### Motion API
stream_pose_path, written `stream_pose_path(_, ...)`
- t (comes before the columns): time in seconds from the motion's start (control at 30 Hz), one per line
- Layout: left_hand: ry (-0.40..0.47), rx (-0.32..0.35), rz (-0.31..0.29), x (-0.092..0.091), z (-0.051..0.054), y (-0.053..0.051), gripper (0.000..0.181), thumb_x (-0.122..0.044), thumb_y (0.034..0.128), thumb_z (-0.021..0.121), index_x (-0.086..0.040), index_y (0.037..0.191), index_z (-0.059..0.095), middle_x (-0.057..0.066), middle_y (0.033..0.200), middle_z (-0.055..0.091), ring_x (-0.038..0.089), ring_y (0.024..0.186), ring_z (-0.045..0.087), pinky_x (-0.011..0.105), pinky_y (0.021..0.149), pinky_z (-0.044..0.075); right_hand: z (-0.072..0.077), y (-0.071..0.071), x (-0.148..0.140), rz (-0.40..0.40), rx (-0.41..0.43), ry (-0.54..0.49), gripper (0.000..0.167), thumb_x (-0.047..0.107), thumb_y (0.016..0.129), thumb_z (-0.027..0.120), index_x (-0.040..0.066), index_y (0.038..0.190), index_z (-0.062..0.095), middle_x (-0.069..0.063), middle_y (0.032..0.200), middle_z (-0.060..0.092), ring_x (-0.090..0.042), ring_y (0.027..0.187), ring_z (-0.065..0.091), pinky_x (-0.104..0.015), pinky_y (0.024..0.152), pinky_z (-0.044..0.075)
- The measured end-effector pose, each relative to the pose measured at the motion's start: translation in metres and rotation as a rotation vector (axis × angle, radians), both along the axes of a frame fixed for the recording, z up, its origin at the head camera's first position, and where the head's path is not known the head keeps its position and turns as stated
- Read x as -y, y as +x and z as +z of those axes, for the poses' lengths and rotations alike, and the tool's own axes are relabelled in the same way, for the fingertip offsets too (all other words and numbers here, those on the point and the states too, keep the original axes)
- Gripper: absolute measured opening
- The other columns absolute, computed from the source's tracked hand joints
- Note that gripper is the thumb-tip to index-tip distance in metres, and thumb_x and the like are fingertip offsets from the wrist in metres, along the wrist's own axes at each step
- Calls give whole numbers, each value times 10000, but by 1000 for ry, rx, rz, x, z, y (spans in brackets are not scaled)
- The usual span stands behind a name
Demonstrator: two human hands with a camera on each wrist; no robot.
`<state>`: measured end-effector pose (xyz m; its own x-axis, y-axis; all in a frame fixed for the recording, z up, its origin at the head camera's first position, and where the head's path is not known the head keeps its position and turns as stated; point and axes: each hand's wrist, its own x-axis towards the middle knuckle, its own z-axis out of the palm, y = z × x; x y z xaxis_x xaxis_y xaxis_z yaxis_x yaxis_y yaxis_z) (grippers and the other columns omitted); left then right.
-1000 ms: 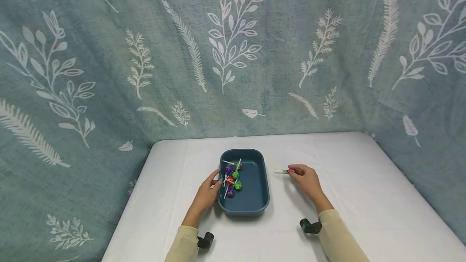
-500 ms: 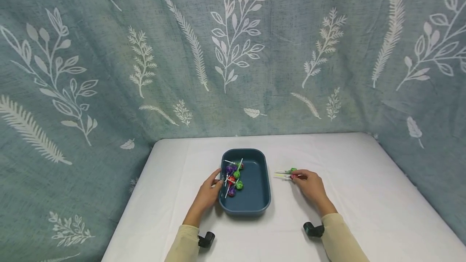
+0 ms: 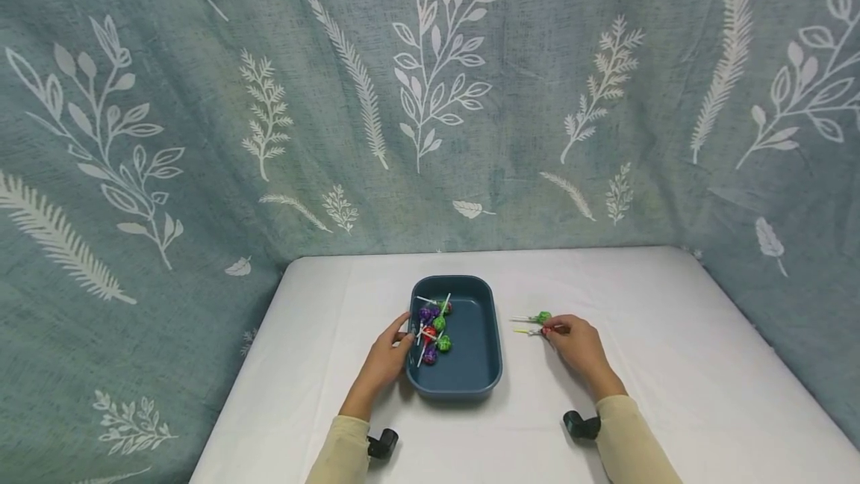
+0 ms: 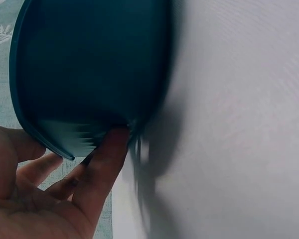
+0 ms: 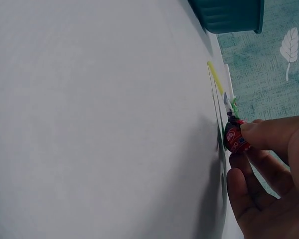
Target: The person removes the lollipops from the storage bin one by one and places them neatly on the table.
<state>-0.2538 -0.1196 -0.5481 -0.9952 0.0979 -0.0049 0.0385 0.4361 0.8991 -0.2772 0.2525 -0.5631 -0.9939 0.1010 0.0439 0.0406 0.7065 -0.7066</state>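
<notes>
In the head view, a dark blue rectangular tray point(image 3: 473, 349) stands on the white table with several wrapped lollipops point(image 3: 430, 333) along its left half, in purple, green and red. My left hand point(image 3: 388, 357) grips the tray's left side; in the left wrist view its fingers point(image 4: 102, 174) reach under the wall. Right of the tray, my right hand point(image 3: 576, 346) pinches the red head of a lollipop point(image 5: 235, 138) between thumb and fingers, its yellow stick pointing toward the tray. Just beyond it a green lollipop point(image 3: 543, 317) lies on the table, stick to the left.
White cloth covers the table point(image 3: 672, 364). A green-blue patterned curtain point(image 3: 430, 95) hangs behind and along the sides. A dark camera mount point(image 3: 581, 426) sits at the right wrist and another camera mount point(image 3: 383, 444) at the left.
My right hand has come slightly toward me and right with the red lollipop. The green lollipop now lies apart from it on the table. My left hand stays at the tray.
</notes>
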Motion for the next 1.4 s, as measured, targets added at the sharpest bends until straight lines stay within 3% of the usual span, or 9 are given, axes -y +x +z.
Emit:
stream_pose_path(0.17,9,-11,-19,-3,0,0,489,-179,1064,523,-113,1541,441,223,1233,653,338,1076,638,490,854,528,-2,1,-3,-7,-35,18,212,68,929,685,-15,1123,716,-245,1132,682,-439,1093,612,-594,941,437)
stream_pose_path(0.37,39,-1,-30,-4,0,0,490,-176,1064,525,-114,1542,438,243,1239,642,327,975,659,396,682,561,-3,4,-2,-32,-62,13,236,48,914,678,-16,1139,713,-245,1159,671,-422,1086,624,-584,955,437)
stream_pose_path(0.87,35,7,-23,-1,1,2,489,-177,1065,521,-129,1545,440,238,1247,641,326,997,659,384,707,557,3,6,1,-49,-75,-31,311,98,932,668,-7,1225,682,-269,1254,626,-438,1171,589,-578,987,430)
stream_pose_path(1.03,37,2,-27,-1,-1,1,490,-185,1063,529,-125,1542,443,239,1247,642,326,992,662,395,710,560,9,3,4,-56,-123,-46,314,98,937,657,5,1236,682,-254,1274,618,-422,1162,597,-552,975,454)
stream_pose_path(1.13,13,-16,-25,0,-1,1,486,-180,1061,528,-116,1537,448,226,1224,659,329,1021,657,448,788,546,15,2,8,-56,-164,-57,297,90,942,661,1,1225,683,-243,1271,624,-411,1167,597,-538,975,467)
stream_pose_path(1.27,-23,-38,-16,0,-1,2,482,-175,1059,528,-105,1530,454,206,1194,679,335,1081,645,517,903,496,27,0,17,-48,-217,-109,280,94,959,657,-2,1221,680,-228,1270,633,-399,1177,596,-523,978,476)
stream_pose_path(1.4,-24,-33,-11,1,-1,2,482,-175,1060,527,-113,1532,453,198,1199,678,339,1096,641,537,921,486,43,-4,30,-14,-260,-172,276,100,973,657,-9,1226,680,-222,1256,647,-395,1169,606,-519,973,484)
